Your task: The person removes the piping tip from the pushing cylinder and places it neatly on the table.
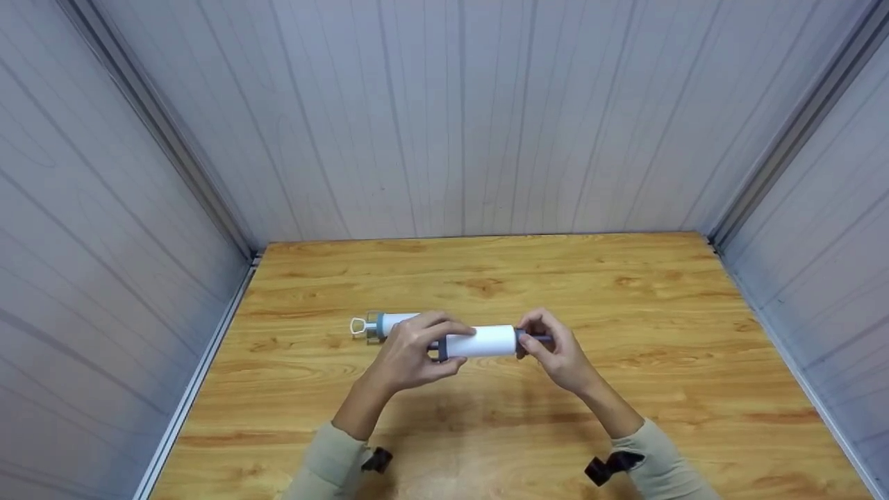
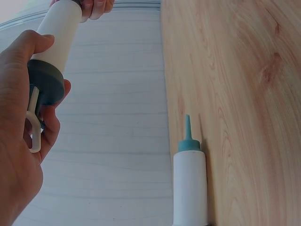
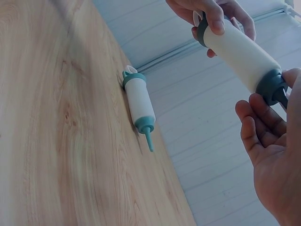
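Note:
My left hand (image 1: 417, 352) and right hand (image 1: 564, 357) hold a white syringe-like tube (image 1: 486, 341) level above the table. It has dark grey-green end caps and a narrow nozzle at the right. In the left wrist view, my left thumb and fingers grip the cap (image 2: 44, 80) at the handle end, and a pale loop handle (image 2: 34, 129) shows by the palm. My right thumb and fingers pinch the nozzle-end cap (image 3: 271, 87), partly covering the nozzle. A second white tube (image 3: 139, 100) with teal caps lies on the table just beyond my left hand.
The wood-grain table (image 1: 625, 292) runs back to a pale panelled wall (image 1: 458, 125). Similar panels rise on the left (image 1: 90, 278) and right (image 1: 819, 229), with metal strips along the table's sides.

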Tool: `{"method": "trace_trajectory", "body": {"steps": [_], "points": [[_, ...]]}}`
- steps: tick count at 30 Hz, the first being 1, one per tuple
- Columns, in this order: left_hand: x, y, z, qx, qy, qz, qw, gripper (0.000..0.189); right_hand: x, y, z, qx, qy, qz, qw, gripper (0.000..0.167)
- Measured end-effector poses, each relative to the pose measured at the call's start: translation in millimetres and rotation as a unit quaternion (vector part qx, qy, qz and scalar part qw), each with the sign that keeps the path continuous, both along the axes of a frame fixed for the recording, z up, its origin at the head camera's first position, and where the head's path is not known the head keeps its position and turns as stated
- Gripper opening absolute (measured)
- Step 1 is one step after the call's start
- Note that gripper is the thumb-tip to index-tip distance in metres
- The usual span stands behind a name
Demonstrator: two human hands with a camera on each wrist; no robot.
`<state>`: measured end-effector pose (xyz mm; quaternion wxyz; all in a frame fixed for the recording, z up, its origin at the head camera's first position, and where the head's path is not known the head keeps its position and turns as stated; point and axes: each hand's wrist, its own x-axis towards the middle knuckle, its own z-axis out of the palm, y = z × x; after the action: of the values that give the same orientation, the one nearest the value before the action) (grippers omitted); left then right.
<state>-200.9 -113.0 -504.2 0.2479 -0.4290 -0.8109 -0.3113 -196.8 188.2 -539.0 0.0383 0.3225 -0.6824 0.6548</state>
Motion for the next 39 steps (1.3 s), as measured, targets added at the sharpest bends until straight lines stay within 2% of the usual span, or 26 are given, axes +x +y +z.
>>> {"method": "trace_trajectory", "body": {"steps": [6, 19, 27, 34, 39], "points": [[-0.3, -0.1, -1.1, 0.004, -0.003, -0.002, 1.0, 0.039, 0.8, 0.6, -0.7, 0.002, -0.007, 0.004, 1.0, 0.013], [-0.1, -0.7, -0.9, 0.003, -0.003, -0.003, 1.0, 0.04, 0.3, -0.7, -2.4, -0.01, 0.039, 0.006, 0.9992, 0.026], [-0.4, -0.1, -1.1, -0.009, -0.005, 0.004, 0.9999, 0.044, 1.8, 0.3, -0.8, 0.002, 0.014, -0.015, 0.9998, 0.018], [-1.5, 0.3, -1.8, -0.011, 0.02, -0.002, 0.9997, 0.046, 2.6, 1.5, 0.7, 0.025, -0.005, -0.028, 0.9993, 0.014], [-1.3, 0.1, -1.6, -0.005, 0.021, -0.007, 0.9997, 0.047, 2.2, 1.3, -1.0, 0.014, 0.0, -0.018, 0.9997, 0.014]]}}
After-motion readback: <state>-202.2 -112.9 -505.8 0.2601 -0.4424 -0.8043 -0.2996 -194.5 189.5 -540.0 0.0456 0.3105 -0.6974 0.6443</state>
